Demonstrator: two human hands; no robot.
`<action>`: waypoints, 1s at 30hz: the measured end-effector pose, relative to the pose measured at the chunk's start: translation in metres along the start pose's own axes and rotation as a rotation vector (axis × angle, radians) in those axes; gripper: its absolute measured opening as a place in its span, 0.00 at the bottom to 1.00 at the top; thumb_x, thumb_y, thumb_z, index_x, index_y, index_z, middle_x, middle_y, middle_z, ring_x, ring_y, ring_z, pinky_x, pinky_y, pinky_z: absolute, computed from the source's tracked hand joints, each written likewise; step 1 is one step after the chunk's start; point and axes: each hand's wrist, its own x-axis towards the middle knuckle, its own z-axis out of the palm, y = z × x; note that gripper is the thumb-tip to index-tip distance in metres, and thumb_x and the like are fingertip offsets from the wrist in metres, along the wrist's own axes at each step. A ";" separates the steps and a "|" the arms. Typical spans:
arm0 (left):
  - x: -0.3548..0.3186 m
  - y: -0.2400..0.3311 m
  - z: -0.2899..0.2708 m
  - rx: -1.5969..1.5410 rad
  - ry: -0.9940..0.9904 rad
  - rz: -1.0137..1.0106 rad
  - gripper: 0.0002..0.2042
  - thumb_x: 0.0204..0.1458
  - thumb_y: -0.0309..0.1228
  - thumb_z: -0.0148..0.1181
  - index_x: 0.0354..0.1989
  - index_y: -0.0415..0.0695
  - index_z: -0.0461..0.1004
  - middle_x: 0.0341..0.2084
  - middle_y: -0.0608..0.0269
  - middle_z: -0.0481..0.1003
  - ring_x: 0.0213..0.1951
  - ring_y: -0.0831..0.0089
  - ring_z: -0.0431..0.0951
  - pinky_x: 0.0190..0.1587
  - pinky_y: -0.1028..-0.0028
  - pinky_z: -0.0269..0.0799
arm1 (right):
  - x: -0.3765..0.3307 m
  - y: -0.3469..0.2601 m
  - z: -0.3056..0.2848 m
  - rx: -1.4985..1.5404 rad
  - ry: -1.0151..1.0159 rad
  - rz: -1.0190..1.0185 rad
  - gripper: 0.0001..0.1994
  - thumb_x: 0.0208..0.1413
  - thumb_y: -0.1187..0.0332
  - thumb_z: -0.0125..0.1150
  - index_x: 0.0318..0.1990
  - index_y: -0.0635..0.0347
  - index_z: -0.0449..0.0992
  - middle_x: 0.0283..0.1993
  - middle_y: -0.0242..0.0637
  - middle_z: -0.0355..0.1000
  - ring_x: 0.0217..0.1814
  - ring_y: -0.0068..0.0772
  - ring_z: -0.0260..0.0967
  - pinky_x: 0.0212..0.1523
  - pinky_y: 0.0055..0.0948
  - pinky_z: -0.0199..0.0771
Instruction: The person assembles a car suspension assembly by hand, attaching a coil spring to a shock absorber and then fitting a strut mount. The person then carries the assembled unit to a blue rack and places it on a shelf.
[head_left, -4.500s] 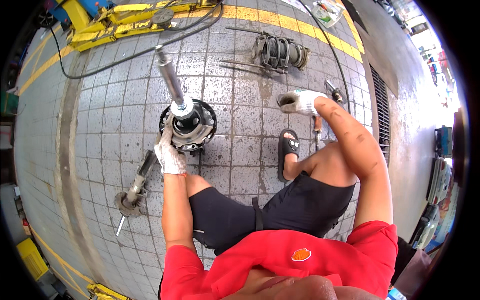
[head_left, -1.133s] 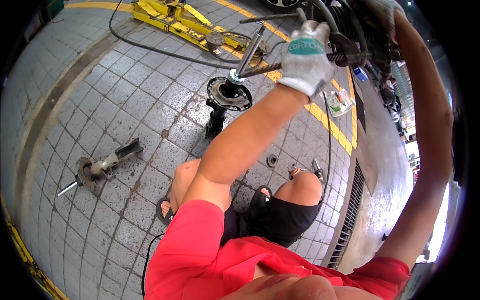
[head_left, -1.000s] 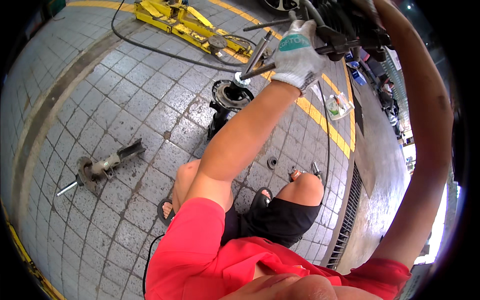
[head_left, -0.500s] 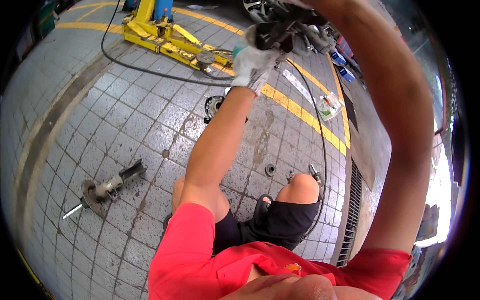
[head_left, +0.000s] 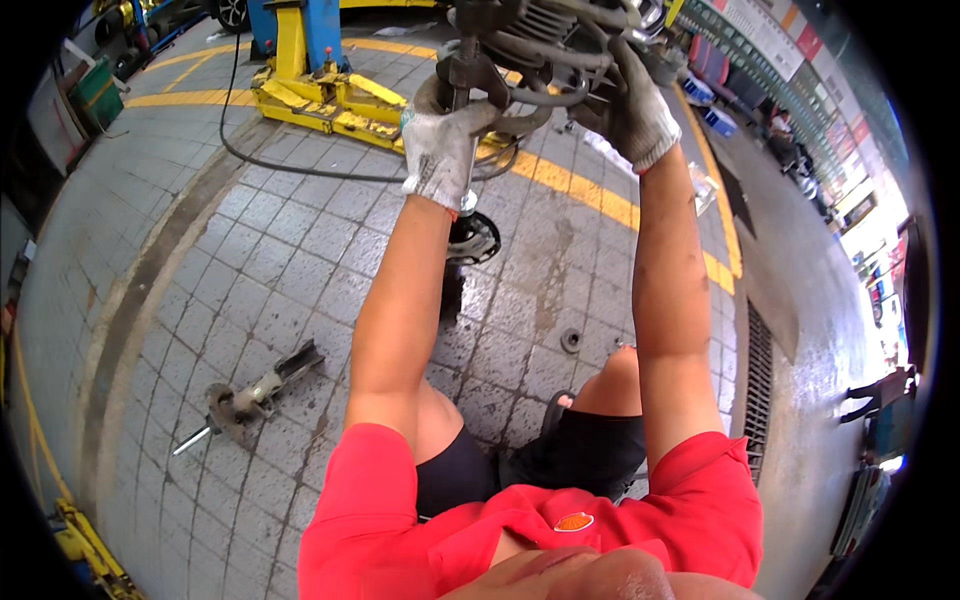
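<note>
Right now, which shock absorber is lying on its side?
The dirty grey shock absorber at the left; the black one stands upright, nearer the left hand.

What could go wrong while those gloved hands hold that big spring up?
The coil spring is gripped by a spring compressor; if it slipped, it might strike the left hand or right hand. The upright strut, partly hidden behind the left forearm, could tip if bumped. The second strut, lying on the tiles at left, might trip anyone stepping there.

Gloved left hand (head_left: 438, 150) and right hand (head_left: 640, 115) reach forward, both curled.
</note>
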 end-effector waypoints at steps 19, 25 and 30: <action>0.002 -0.058 -0.051 0.232 0.095 -0.162 0.13 0.53 0.17 0.55 0.47 0.36 0.73 0.37 0.55 0.78 0.37 0.61 0.83 0.42 0.66 0.85 | 0.016 0.093 0.008 0.323 -0.102 -0.018 0.27 0.65 0.50 0.57 0.64 0.57 0.68 0.59 0.46 0.74 0.56 0.42 0.76 0.54 0.52 0.81; 0.003 -0.071 -0.070 0.273 0.154 -0.095 0.11 0.54 0.15 0.56 0.44 0.40 0.77 0.34 0.64 0.79 0.35 0.72 0.78 0.42 0.72 0.76 | 0.015 0.118 0.006 0.261 -0.065 0.038 0.29 0.61 0.49 0.59 0.59 0.65 0.71 0.53 0.48 0.75 0.52 0.45 0.77 0.51 0.50 0.81; -0.002 -0.096 -0.083 0.283 0.198 -0.096 0.11 0.55 0.19 0.55 0.46 0.39 0.77 0.36 0.62 0.80 0.38 0.70 0.80 0.44 0.71 0.76 | 0.011 0.119 0.010 0.213 -0.057 0.055 0.30 0.60 0.48 0.60 0.56 0.70 0.74 0.51 0.49 0.75 0.47 0.44 0.78 0.48 0.45 0.80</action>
